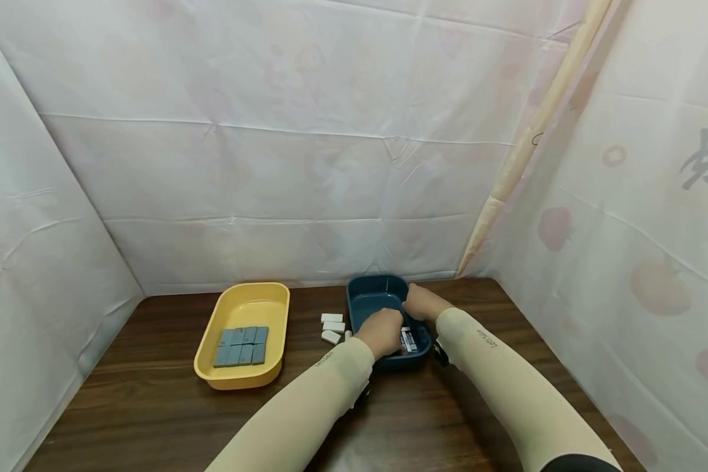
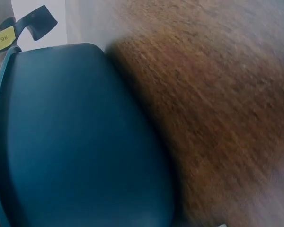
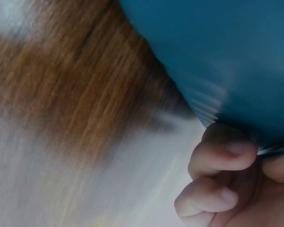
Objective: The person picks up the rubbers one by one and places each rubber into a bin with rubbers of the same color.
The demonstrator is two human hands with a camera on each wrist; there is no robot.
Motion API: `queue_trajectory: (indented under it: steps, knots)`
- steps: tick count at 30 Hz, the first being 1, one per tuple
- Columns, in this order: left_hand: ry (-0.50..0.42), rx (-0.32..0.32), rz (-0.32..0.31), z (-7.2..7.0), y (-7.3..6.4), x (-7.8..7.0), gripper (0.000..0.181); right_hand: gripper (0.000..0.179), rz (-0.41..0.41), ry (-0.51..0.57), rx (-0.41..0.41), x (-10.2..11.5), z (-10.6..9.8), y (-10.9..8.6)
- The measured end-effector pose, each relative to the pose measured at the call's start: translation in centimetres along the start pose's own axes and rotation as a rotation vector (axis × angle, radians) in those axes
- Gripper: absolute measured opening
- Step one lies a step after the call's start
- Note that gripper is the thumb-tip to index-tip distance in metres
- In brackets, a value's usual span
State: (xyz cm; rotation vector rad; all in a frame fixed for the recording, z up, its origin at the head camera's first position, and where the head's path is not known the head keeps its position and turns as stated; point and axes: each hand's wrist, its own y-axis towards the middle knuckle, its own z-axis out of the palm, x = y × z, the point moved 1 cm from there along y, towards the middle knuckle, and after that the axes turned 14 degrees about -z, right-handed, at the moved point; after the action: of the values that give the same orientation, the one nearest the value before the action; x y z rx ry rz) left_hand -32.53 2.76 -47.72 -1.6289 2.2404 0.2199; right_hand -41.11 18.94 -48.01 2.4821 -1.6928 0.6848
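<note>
Blue tray holds labelled item; yellow tray left of it, grey blocks. Right-wrist view alone shows right hand pinching blue rim; left hand, cannot tell.

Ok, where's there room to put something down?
The table is bare left of the yellow tray, and in front of it, up to the left sleeve. The tray's far end, beyond the grey blocks, is free too. It's crowded at the blue tray: left hand, right hand, white blocks.

Right sleeve: "Lets Slim". Yellow tag on black wrist mount: upside down, probably "R6#". Right curtain: large grey character.
</note>
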Motion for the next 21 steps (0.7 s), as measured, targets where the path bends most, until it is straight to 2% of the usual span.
queue_trajectory:
  steps: [4,7,12,15,17,19,21]
  knots:
    - [0.026,-0.026,0.014,0.0,-0.1,-0.2,0.028,0.072,-0.016,-0.036,0.007,-2.0,0.9,1.7]
    - [0.042,-0.047,0.028,-0.2,-0.3,-0.1,0.034,0.073,-0.023,-0.069,-0.005,-4.6,2.2,4.0]
    - [-0.005,-0.042,0.021,-1.2,-0.5,0.7,0.05,0.074,-0.013,-0.067,-0.006,-7.2,3.3,6.3]
    - [-0.034,-0.055,0.015,-2.2,-0.7,1.6,0.04,0.077,0.039,-0.038,0.004,-6.9,3.0,6.2]
    - [-0.037,-0.074,0.011,-3.0,-0.9,2.2,0.026,0.076,0.061,-0.059,-0.004,-6.4,2.7,6.0]
    - [-0.018,-0.095,0.007,-3.9,-1.3,3.0,0.014,0.075,0.066,-0.059,-0.002,-5.0,2.1,5.0]
    - [0.004,-0.11,-0.005,-4.7,-1.7,3.8,0.013,0.074,0.053,-0.036,0.003,-3.4,1.4,3.5]
